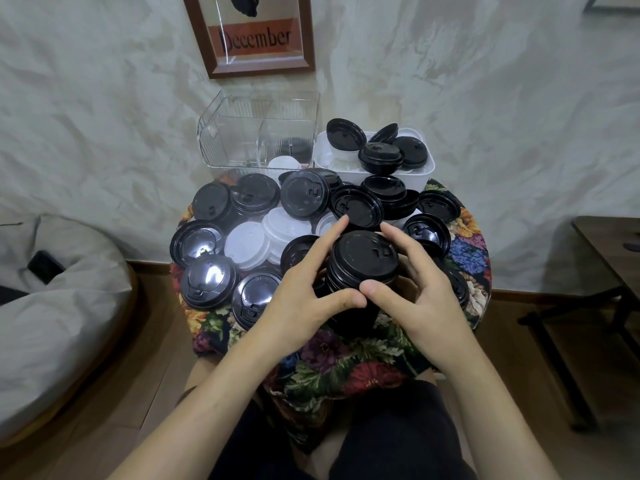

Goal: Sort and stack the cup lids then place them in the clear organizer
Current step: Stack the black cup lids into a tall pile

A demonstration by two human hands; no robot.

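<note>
Squarely ahead of me, a small round table [346, 368] is wearing a flowered cloth, with a grey beanbag [52, 323] slumping on the floor to my left. At the table's far edge, against the wall, a clear organizer [239, 140] is standing just beside a white bin [408, 178], which is holding a jumble of black and pale lids. Loose black lids [209, 282] and white lids [246, 245] are lying overlapped across most of the cloth between those containers and me. Over the near part of the table I am holding a stack of black lids [363, 261] upright between both hands; whether its base is touching the cloth I cannot tell. My left hand [301, 296] is curling round the stack's left side, index finger stretching past the far rim, while my right hand [419, 289] is curling round the right side. Both thumbs are pressing the stack's near face, their tips touching each other. The top lid is facing up.
</note>
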